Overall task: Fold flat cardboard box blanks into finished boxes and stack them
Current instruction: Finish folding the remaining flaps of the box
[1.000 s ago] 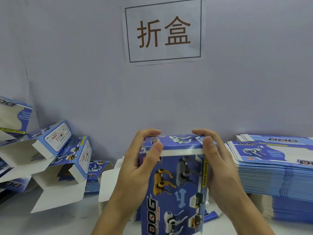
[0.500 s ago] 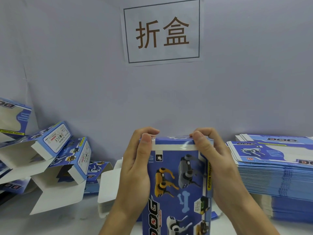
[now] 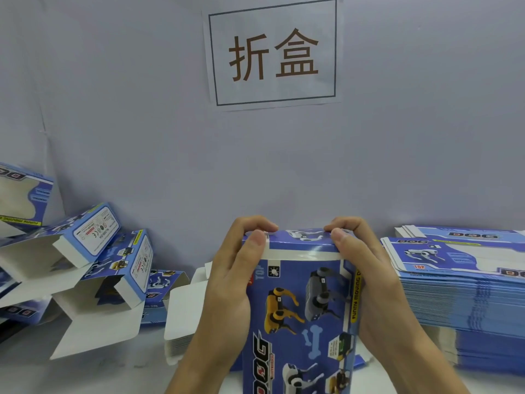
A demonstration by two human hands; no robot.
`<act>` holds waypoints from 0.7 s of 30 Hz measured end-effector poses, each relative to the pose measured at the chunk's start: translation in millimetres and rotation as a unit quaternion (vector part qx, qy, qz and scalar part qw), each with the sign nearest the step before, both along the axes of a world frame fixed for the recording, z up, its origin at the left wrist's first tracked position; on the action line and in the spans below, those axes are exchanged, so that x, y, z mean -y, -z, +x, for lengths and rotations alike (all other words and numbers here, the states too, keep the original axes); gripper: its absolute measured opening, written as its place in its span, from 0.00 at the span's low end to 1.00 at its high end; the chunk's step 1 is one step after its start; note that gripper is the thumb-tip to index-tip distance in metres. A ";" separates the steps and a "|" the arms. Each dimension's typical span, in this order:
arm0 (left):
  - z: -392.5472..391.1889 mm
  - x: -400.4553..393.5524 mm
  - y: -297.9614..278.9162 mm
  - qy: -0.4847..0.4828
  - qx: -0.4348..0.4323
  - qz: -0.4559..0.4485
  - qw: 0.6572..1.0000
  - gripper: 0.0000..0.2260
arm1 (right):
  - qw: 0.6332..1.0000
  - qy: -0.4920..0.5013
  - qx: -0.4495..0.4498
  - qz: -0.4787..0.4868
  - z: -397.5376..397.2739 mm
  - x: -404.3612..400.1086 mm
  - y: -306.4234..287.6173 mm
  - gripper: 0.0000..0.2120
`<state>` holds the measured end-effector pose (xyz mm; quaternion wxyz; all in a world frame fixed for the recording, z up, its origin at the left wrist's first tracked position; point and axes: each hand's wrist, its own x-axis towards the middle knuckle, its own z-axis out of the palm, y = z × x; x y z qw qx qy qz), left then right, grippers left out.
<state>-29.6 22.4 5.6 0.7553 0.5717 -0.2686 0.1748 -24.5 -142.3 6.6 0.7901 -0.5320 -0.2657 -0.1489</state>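
Your fingers [image 3: 257,227] curl over the box [image 3: 301,302] top, left hand [image 3: 230,280] and right hand [image 3: 366,277] gripping its upper corners, upright in front of you. It's probably light, thin, crushable card: hold at the creased edges, between folded boxes [image 3: 93,251] and blank stack [image 3: 460,294]

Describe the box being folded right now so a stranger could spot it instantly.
Start at the white sign with brown characters on the wall and drop straight down to the table edge. There the left hand and right hand grip an upright blue box. Unlike the tumbled boxes to the left and the flat stack of blanks to the right, it stands erect, held.
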 end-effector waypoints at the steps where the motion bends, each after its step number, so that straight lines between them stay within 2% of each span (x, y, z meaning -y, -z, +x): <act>1: -0.1 -1.4 0.3 -0.002 0.002 0.003 1.000 0.14 | 1.000 -0.003 0.000 -0.001 0.2 0.3 0.5 0.15; 3: -0.6 -3.8 -1.3 -0.006 0.011 0.003 1.000 0.13 | 1.000 -0.013 -0.001 -0.005 -0.2 0.7 0.6 0.16; 6: -2.3 -2.4 -6.5 -0.009 0.016 0.001 1.000 0.12 | 1.000 -0.028 0.002 -0.008 -2.0 2.1 -1.0 0.24; 12: -4.6 1.0 -9.3 -0.021 0.026 0.015 0.999 0.11 | 1.000 -0.030 -0.005 -0.009 -3.2 3.4 -0.9 0.27; 18: -0.7 -6.1 1.6 0.011 0.017 -0.012 1.000 0.10 | 1.000 -0.018 -0.014 -0.003 -2.0 -0.6 0.1 0.20; 21: 1.5 -8.9 3.2 0.040 0.020 -0.017 0.999 0.15 | 1.000 -0.025 -0.018 0.002 -2.0 1.1 0.1 0.19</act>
